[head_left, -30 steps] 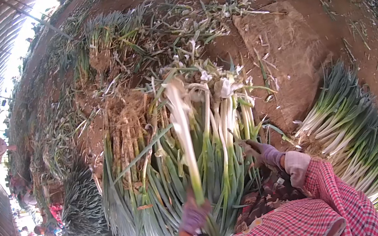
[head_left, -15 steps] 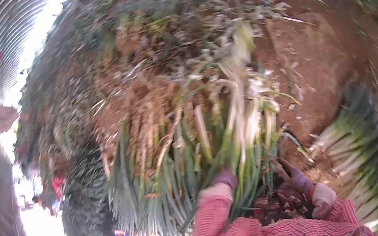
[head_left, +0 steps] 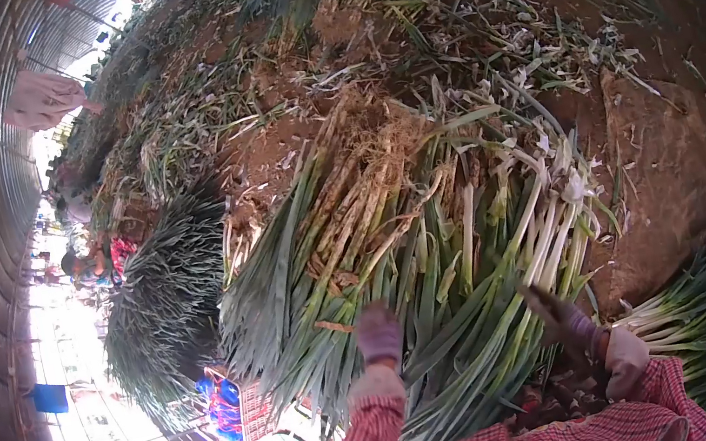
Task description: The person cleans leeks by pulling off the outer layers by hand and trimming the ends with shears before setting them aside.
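Note:
A large heap of long green onions point(head_left: 436, 262) lies in front of me, with dirt-brown roots and husks on its left part. My left hand point(head_left: 380, 334), in a purple glove, is over the green leaves on the left of the heap; its fingers are blurred. On the right of the heap lie cleaned green onions with white stalks point(head_left: 550, 238). My right hand point(head_left: 567, 320), in a glove with dark, soiled fingers, reaches beside their leaves, its fingers stretched out and holding nothing.
More cleaned green onions point(head_left: 682, 318) lie on the ground at right, near a brown sheet point(head_left: 662, 175). Another dark green pile point(head_left: 169, 300) stands at left, beside a red basket point(head_left: 257, 409). Peeled scraps point(head_left: 534, 66) litter the soil. A blue object point(head_left: 50, 398) is far left.
My view has turned, so the heap sits further right. My left hand has left the white-stalked onions, which were blurred in motion and now lie still, and is over the leaves to the left.

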`<state>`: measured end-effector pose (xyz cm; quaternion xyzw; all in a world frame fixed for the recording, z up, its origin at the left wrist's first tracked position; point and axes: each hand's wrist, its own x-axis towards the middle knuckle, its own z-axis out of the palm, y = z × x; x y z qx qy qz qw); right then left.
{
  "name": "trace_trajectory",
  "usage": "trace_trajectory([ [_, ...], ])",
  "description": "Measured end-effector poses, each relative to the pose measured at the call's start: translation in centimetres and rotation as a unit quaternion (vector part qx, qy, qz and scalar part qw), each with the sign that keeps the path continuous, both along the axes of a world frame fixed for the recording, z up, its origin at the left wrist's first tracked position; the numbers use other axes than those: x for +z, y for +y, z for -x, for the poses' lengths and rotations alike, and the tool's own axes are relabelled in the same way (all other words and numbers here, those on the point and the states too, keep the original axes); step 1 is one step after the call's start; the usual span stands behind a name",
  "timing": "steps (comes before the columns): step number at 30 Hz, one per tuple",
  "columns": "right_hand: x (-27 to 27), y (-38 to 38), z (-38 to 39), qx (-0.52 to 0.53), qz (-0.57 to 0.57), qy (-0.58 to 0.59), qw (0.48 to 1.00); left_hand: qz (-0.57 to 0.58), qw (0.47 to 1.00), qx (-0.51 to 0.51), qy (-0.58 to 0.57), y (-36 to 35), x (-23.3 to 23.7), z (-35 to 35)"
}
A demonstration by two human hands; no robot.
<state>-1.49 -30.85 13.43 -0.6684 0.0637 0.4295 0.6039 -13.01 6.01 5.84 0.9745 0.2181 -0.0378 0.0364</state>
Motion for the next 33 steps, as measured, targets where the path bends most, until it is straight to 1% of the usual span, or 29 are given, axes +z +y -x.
trace_trajectory([
  [1, -0.8, -0.3, 0.8, 0.14, -0.021, -0.097, 0.985, -0.003, 0.995, 0.08, 0.063, 1.4, 2.1, -2.5],
  [2, -1.4, -0.3, 1.5, 0.277, -0.04, -0.191, 0.941, -0.006, 0.979, 0.159, 0.125, 2.3, 4.1, -4.5],
  [3, -1.8, -0.1, 2.1, 0.276, -0.035, -0.191, 0.941, -0.002, 0.98, 0.156, 0.124, 4.0, 2.8, -4.5],
  [5, -2.0, 0.9, 3.0, 0.229, -0.018, -0.103, 0.968, -0.021, 0.981, 0.136, 0.136, 7.4, -1.9, -5.4],
  [6, 0.5, 2.0, 2.2, 0.216, 0.042, -0.02, 0.975, -0.062, 0.979, 0.124, 0.148, 7.7, -3.2, -5.5],
  [7, 0.1, 1.7, 2.4, 0.21, 0.044, -0.017, 0.977, -0.061, 0.98, 0.118, 0.15, 8.0, -3.7, -5.4],
  [9, -1.6, 0.7, 3.0, 0.216, -0.011, -0.107, 0.97, -0.071, 0.969, 0.124, 0.199, 8.5, -4.2, -5.3],
  [10, -2.4, 0.4, 3.4, 0.208, -0.01, -0.107, 0.972, -0.091, 0.975, 0.115, 0.165, 8.0, -3.7, -4.5],
  [11, -3.1, 0.1, 4.0, 0.209, -0.001, -0.118, 0.971, -0.093, 0.976, 0.107, 0.164, 7.7, -3.4, -4.6],
  [13, -3.5, -0.2, 4.9, 0.2, 0.005, -0.126, 0.972, -0.093, 0.968, 0.132, 0.189, 7.2, -2.6, -4.9],
  [14, -3.3, -0.4, 5.4, 0.197, -0.015, -0.135, 0.971, -0.091, 0.957, 0.145, 0.234, 6.8, -1.8, -5.7],
  [16, -3.2, -0.5, 5.9, 0.185, -0.038, -0.146, 0.971, -0.095, 0.961, 0.14, 0.218, 6.6, -2.0, -6.0],
  [18, -2.8, -0.4, 6.6, 0.231, 0.011, -0.138, 0.963, -0.084, 0.966, 0.154, 0.188, 6.2, -1.9, -6.0],
  [19, -2.3, -0.3, 6.9, 0.225, 0.011, -0.136, 0.965, -0.086, 0.967, 0.148, 0.189, 5.7, -1.1, -6.6],
  [21, -1.1, -0.4, 7.1, 0.212, 0.018, -0.123, 0.969, -0.027, 0.938, 0.173, 0.299, 4.6, 0.5, -8.0],
  [22, -1.0, -0.8, 7.1, 0.205, 0.019, -0.122, 0.971, -0.03, 0.939, 0.167, 0.299, 4.2, 0.8, -7.8],
  [24, -0.6, -1.6, 7.3, 0.191, 0.012, -0.128, 0.973, 0.003, 0.968, 0.049, 0.247, 3.1, 1.2, -6.8],
  [25, 0.5, -2.0, 6.8, 0.182, 0.017, -0.121, 0.976, 0.005, 0.967, 0.039, 0.254, 1.4, 2.7, -7.0],
  [26, 2.4, -2.5, 5.9, 0.202, 0.043, -0.073, 0.976, 0.048, 0.965, 0.004, 0.258, -1.3, 5.0, -7.1],
  [27, 3.5, -3.1, 5.9, 0.224, 0.068, -0.025, 0.972, 0.093, 0.96, -0.028, 0.261, -3.1, 6.1, -6.8],
  [28, 1.3, -3.8, 7.1, 0.165, 0.036, -0.045, 0.985, 0.159, 0.964, -0.057, 0.207, -3.3, 4.3, -5.8],
  [29, 1.9, -4.4, 7.2, 0.156, 0.041, -0.038, 0.986, 0.224, 0.946, -0.194, 0.134, -5.2, 3.7, -4.4],
  [30, 3.0, -5.3, 6.6, 0.161, 0.047, -0.082, 0.982, 0.285, 0.9, -0.326, 0.053, -7.8, 2.6, -3.6],
  [31, 3.6, -6.2, 6.7, 0.169, 0.054, -0.121, 0.977, 0.295, 0.895, -0.33, 0.056, -11.0, 2.9, -4.0],
  [32, 0.9, -7.3, 8.1, 0.142, 0.067, -0.126, 0.98, 0.419, 0.886, -0.153, 0.123, -14.7, 4.1, -4.4],
  [33, 1.3, -8.3, 8.7, 0.144, 0.076, -0.119, 0.98, 0.519, 0.833, 0.03, 0.187, -17.2, 4.7, -4.4],
])
